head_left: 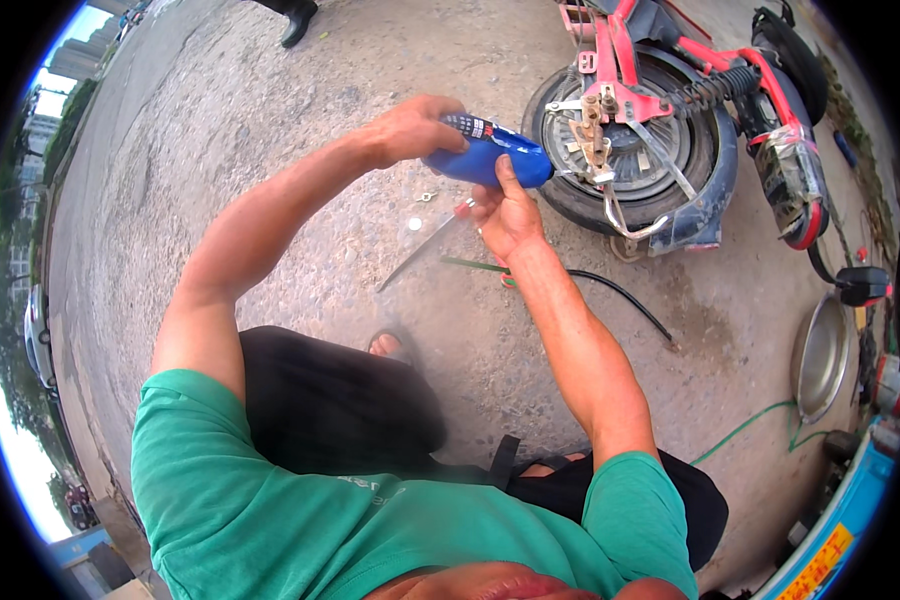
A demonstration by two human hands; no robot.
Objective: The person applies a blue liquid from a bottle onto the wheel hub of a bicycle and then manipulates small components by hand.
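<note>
A blue plastic bottle (pixel 475 165) with a dark printed label lies tilted in both hands, its narrow dark end at the scooter wheel (pixel 625 150). My left hand (pixel 415 130) is closed round the bottle's rear end. My right hand (pixel 507 212) is closed at its front part, thumb pressed along the side. By my right hand's curled fingers is the red handle of a long metal tool (pixel 420 250), its blade slanting down-left. Whether those fingers grip the tool or it lies behind them cannot be told. The nozzle's contact with the wheel is hard to make out.
A red scooter (pixel 705 60) lies on its side on rough concrete. A black hose (pixel 625 292) lies below the wheel. At right are a metal basin (pixel 822 358), a green cord (pixel 745 430) and a blue vehicle edge (pixel 855 510). Someone's black boot (pixel 298 22) is at the top.
</note>
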